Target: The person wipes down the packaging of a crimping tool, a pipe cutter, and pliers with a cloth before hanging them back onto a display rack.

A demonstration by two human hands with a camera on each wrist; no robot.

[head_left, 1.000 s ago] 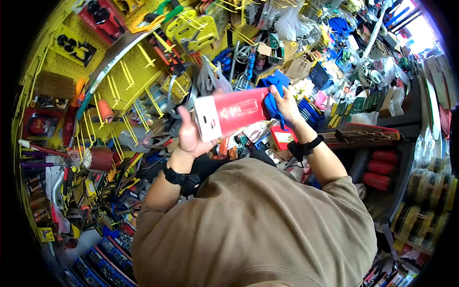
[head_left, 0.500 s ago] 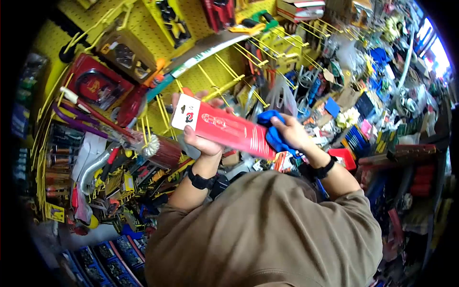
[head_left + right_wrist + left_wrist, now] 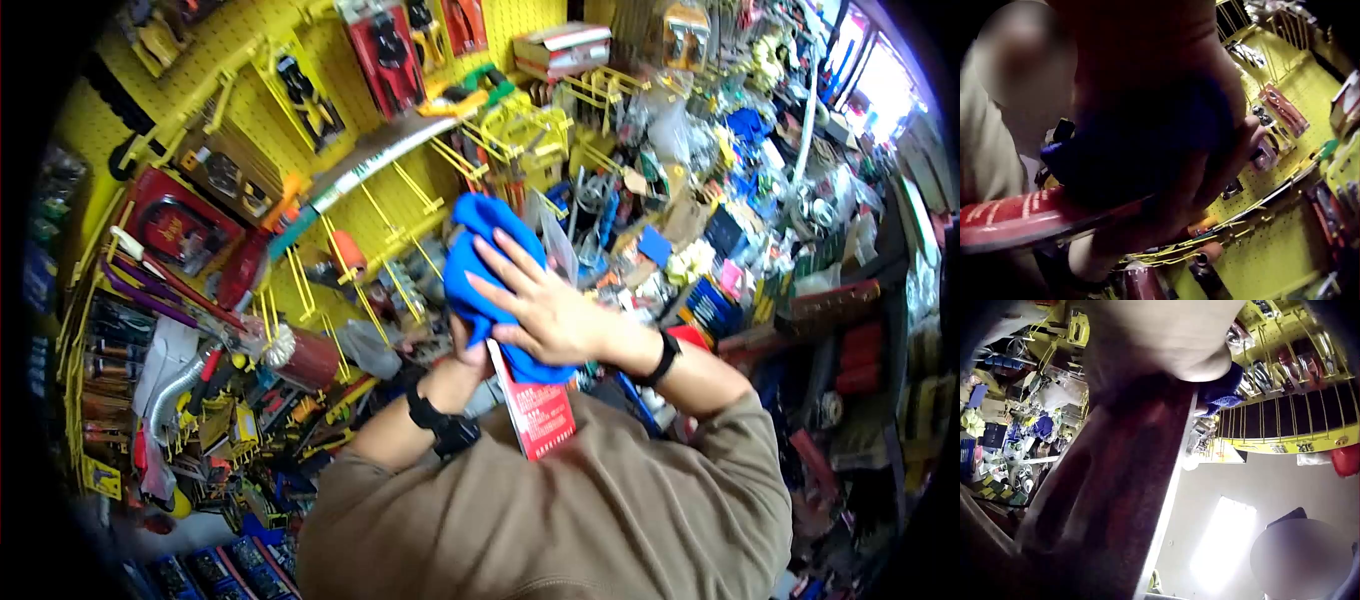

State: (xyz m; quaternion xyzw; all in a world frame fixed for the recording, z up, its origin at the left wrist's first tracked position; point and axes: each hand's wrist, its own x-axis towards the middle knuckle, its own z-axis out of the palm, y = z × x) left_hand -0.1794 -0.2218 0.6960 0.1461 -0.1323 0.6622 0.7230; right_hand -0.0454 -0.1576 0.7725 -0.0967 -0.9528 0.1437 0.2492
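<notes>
From above, over the wearer's shoulders, I see 2 hands meeting around a blue cloth (image 3: 465, 265) near the middle of the frame. The right hand (image 3: 550, 315) lies across it from the right, its fingers spread and fairly straight, resting on the cloth with no curl round it. The left hand (image 3: 468, 348) sits at the lower left of the cloth, partly covered; I cannot tell how its fingers lie. A printed red package (image 3: 545, 420) pokes out beneath the cloth, slanting down the centre to the brown shirt (image 3: 570, 500). There are 2 black wristbands, 1 on the right wrist (image 3: 668, 358), 1 on the left. Yellow pegboard (image 3: 235, 48) with carded tools (image 3: 388, 50) fills the upper left, and red-and-white boxes (image 3: 562, 48) sit at upper middle.

In the left wrist view, that hand fills the top middle, its fingers hidden from me. The package runs dark below it, its pale edge facing right; a bit of the cloth shows right of the hand. A bright light (image 3: 1225, 537) glows at lower right.

In the right wrist view, the cloth is a dark mass mid-frame. The package juts out at lower left, pale stripes showing. Fingertips show right of centre; whose, I cannot tell.
</notes>
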